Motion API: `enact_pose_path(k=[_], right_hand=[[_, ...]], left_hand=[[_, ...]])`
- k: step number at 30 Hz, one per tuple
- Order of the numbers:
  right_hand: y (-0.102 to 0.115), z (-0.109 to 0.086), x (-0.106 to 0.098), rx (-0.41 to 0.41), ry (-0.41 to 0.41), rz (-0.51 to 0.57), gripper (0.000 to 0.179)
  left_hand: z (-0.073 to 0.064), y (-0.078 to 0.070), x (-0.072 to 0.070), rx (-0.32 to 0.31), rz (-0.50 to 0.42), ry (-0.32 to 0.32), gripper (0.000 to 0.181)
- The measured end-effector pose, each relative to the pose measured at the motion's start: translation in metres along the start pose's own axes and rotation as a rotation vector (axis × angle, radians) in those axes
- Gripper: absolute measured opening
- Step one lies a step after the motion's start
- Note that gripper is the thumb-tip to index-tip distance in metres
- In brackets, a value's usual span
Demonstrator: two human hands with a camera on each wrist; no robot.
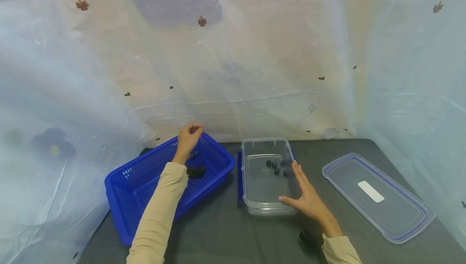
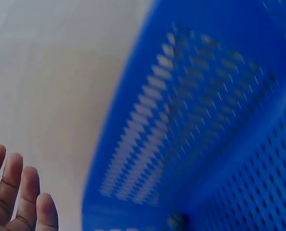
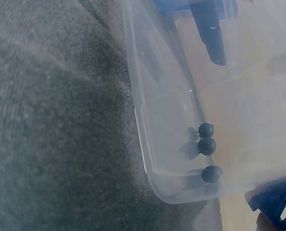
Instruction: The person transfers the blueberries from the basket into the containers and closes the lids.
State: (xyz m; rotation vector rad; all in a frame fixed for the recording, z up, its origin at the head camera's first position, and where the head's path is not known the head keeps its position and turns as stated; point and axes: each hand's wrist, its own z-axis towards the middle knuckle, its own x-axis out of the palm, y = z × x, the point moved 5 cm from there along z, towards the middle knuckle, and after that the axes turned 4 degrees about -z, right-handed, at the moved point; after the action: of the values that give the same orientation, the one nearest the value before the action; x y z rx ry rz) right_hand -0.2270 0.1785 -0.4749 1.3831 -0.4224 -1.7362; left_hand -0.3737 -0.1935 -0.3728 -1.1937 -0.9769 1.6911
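My left hand point(image 1: 188, 139) hangs over the far end of a blue perforated basket point(image 1: 121, 207), its fingers loosely bent. In the left wrist view several fingers point(image 2: 27, 197) show beside the basket wall with nothing against them. A small dark ball point(image 2: 176, 221) lies in the basket's corner. My right hand point(image 1: 309, 199) rests along the right side of a clear plastic container point(image 1: 260, 191), thumb stretched over its near part and fingers straight. Inside it lie several small dark balls point(image 1: 274, 165). The right wrist view shows a fingertip by a blue side flap point(image 3: 270, 199).
A clear lid point(image 1: 395, 211) with a blue seal and white label lies on the dark grey table point(image 1: 214, 231) at the right. Pale plastic sheeting point(image 1: 255, 53) hangs behind and at both sides. Black wrist-worn devices point(image 1: 196, 172) show at both wrists.
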Motion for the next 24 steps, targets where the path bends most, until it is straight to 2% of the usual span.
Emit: enact_pose_path(k=[5,9,13,16,20,24], right_hand=[[0.0,0.0,-0.001,-0.006,-0.004,-0.002,0.112],[0.0,0.001,0.0,-0.006,-0.002,-0.001,0.112],[0.0,0.001,0.0,-0.008,-0.001,0.005,0.112],[0.001,0.001,0.0,-0.005,0.003,0.015,0.111],[0.001,0.0,-0.001,0.002,0.005,0.021,0.111],[0.001,0.0,-0.001,0.002,0.005,0.024,0.111]], left_hand=[[-0.002,0.023,-0.013,-0.058,0.062,-0.022,0.027],[-0.003,0.044,-0.019,-0.065,0.133,-0.047,0.027],[-0.004,0.069,-0.022,-0.08,0.18,-0.067,0.025],[-0.006,0.084,-0.023,-0.131,0.194,-0.075,0.024],[-0.007,0.097,-0.023,-0.176,0.207,-0.077,0.026],[-0.007,0.105,-0.024,-0.187,0.244,-0.057,0.028]])
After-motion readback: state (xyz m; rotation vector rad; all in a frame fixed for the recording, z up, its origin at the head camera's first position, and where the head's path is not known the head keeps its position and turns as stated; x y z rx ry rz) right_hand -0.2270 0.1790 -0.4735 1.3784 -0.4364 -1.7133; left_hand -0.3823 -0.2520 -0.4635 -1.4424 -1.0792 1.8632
